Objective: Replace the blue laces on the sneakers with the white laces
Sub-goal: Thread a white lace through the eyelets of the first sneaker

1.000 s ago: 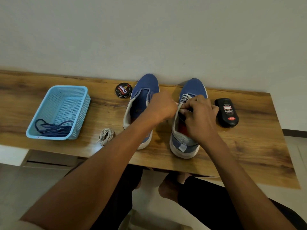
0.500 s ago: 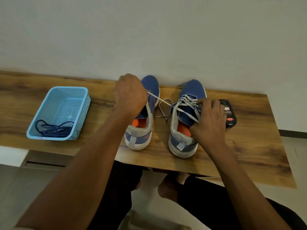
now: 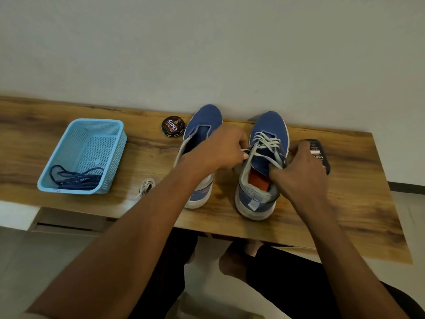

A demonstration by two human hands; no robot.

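Two blue sneakers stand side by side on the wooden table [image 3: 345,203], toes toward the wall. The right sneaker [image 3: 257,199] is threaded with a white lace [image 3: 266,141]. My left hand [image 3: 220,150] pinches an end of that lace at the shoe's left side. My right hand [image 3: 299,176] grips the shoe's right side near the tongue, fingers curled round its collar. The left sneaker [image 3: 204,120] has no lace and lies partly behind my left arm. A second white lace [image 3: 146,186] lies bundled on the table. The blue laces [image 3: 73,178] lie in a blue basket [image 3: 69,143].
A round black polish tin [image 3: 173,126] sits behind the left sneaker. A black polish bottle [image 3: 318,153] lies right of the right sneaker, partly behind my right hand. The wall runs close behind the shoes. My knees show below the table's front edge.
My left hand, which had pulled the lace out up and to the left, has come back to the right sneaker's left side. My right hand stays at the shoe's right side.
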